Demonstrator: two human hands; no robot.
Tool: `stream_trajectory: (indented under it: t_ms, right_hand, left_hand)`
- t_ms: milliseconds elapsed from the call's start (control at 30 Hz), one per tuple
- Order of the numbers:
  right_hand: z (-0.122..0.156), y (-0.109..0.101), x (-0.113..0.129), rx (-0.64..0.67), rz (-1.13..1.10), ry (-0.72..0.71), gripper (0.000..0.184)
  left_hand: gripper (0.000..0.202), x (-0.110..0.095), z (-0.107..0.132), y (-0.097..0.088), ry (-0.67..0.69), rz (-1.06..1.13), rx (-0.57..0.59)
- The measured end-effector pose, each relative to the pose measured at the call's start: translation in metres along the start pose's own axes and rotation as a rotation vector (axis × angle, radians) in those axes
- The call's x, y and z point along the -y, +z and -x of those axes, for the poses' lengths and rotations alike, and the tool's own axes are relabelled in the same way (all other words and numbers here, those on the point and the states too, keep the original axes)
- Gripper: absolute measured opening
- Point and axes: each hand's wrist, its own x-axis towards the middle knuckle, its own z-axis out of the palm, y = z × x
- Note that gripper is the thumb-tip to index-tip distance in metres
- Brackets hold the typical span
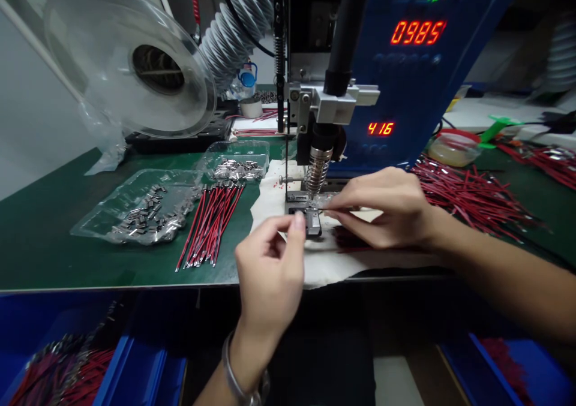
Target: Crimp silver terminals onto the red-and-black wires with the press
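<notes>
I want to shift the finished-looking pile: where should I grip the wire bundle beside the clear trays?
I'd grip the wire bundle around mid-length, from above and the near side: the wires lie roughly parallel, and their far ends sit close to the smaller clear tray.

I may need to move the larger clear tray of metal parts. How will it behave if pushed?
The tray looks like thin, clear plastic, so it would probably flex. The metal parts lie loose in it, so they'd likely slide about. Being broad and shallow, it seems more apt to slide than tip.
</notes>
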Motion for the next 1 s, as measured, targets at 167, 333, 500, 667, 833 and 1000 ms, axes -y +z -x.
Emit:
stream_trajectory:
  t_ms: [167, 333, 500, 667, 833, 1000]
  right_hand:
    - [-0.006, -0.002, 0.029, -0.036, -0.043, -0.014, 0.017]
    - [-0.005, 0.001, 0.031, -0.056, -0.125, -0.013, 0.021]
    - [-0.001, -0.009, 0.004, 0.091, -0.006, -0.025, 0.013]
    - [-0.004, -0.025, -0.016, 0.544, 0.087, 0.099, 0.018]
    - [-0.002, -0.026, -0.02, 0.692, 0.088, 0.212, 0.014]
    - [0.002, -0.026, -0.023, 0.665, 0.055, 0.243, 0.009]
  left_hand:
    - [0.014, -0.01, 0.021, 0.006, 0.014, 0.012, 0.225]
    - [0.02, -0.018, 0.02, 0.006, 0.034, -0.004, 0.152]
    - [0.013, -0.025, -0.009, -0.032, 0.146, -0.243, -0.04]
    - [0.02, -0.019, -0.056, -0.083, 0.223, -0.697, -0.168]
    - [0.018, -0.001, -0.079, -0.105, 0.354, -1.033, -0.162]
    - [0.018, 0.014, -0.089, -0.109, 0.378, -1.005, -0.114]
